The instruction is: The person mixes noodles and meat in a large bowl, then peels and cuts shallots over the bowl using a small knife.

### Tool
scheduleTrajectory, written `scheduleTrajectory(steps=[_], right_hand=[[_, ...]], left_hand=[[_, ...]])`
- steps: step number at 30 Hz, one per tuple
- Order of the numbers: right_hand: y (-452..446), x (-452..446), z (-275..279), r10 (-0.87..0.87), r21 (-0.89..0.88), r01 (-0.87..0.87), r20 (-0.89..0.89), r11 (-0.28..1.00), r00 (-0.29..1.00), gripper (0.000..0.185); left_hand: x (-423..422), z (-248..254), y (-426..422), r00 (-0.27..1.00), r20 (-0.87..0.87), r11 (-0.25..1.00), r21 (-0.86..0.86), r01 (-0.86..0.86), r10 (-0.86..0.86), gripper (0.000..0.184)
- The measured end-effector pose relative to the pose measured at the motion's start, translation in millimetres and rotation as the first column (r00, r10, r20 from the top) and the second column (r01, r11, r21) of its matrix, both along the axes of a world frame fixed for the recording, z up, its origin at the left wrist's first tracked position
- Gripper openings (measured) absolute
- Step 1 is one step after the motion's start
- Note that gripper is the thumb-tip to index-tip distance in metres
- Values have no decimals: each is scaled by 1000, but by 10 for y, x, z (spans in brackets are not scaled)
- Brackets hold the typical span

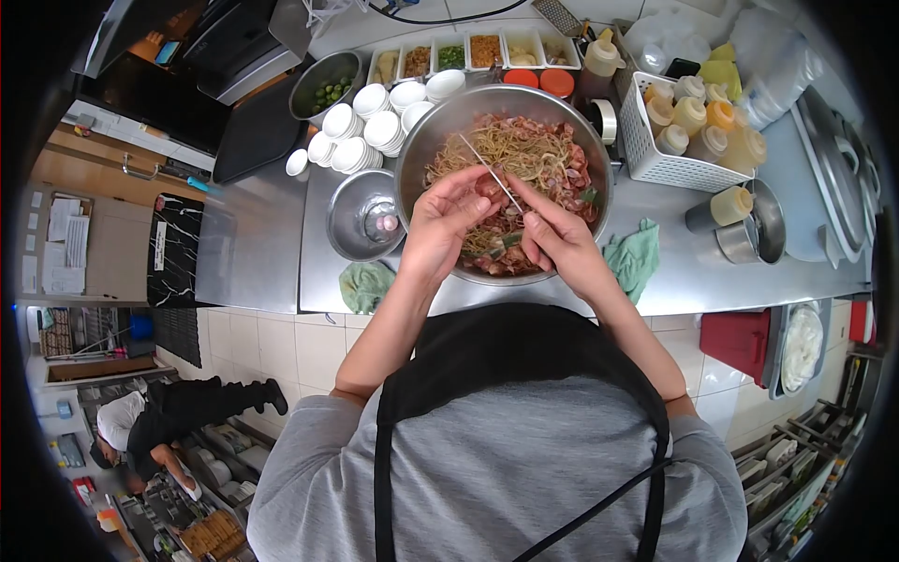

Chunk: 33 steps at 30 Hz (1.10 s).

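Observation:
Both my hands are over a large steel bowl (408, 201) of raw marinated meat (578, 169) and thin pale noodle-like strips (529, 155). My left hand (445, 220) pinches a reddish piece of meat (490, 188) at the bowl's near side. Fingers of my right hand (559, 234) close round the lower end of a thin pale skewer (482, 161), which slants up to the left across the meat. Whether the skewer goes through the meat I cannot tell, since my fingers cover part of it.
Left of the bowl stand a smaller steel bowl (338, 229), stacked white cups (356, 155) and a bowl of green limes (303, 94). A white basket (688, 171) of sauce bottles is at the right. Green cloths (633, 258) lie near the counter's front edge. A co-worker (150, 426) is at the lower left.

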State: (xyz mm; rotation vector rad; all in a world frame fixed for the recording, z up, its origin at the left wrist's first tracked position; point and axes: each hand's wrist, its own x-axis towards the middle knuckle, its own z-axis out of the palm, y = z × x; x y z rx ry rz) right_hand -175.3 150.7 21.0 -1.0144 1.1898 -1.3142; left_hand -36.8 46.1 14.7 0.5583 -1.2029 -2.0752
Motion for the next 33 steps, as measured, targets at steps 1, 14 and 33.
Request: scheduleTrajectory(steps=[1,14,33], right_hand=[[4,-7,-2,14,1,-14,-3,1000,1000,42],[7,46,-9,0,-47,0,5,999,1000,42],[-38,89,-137,-123,-122,138,121,983,985,25]], left_hand=[[-3,-5,2,999,-30,1000,14,-12,12,27],[-4,-42,50,989,6,982,-121,-148,149,26],[-87,-59,190,985,-90,970,-181,-163,149,28]])
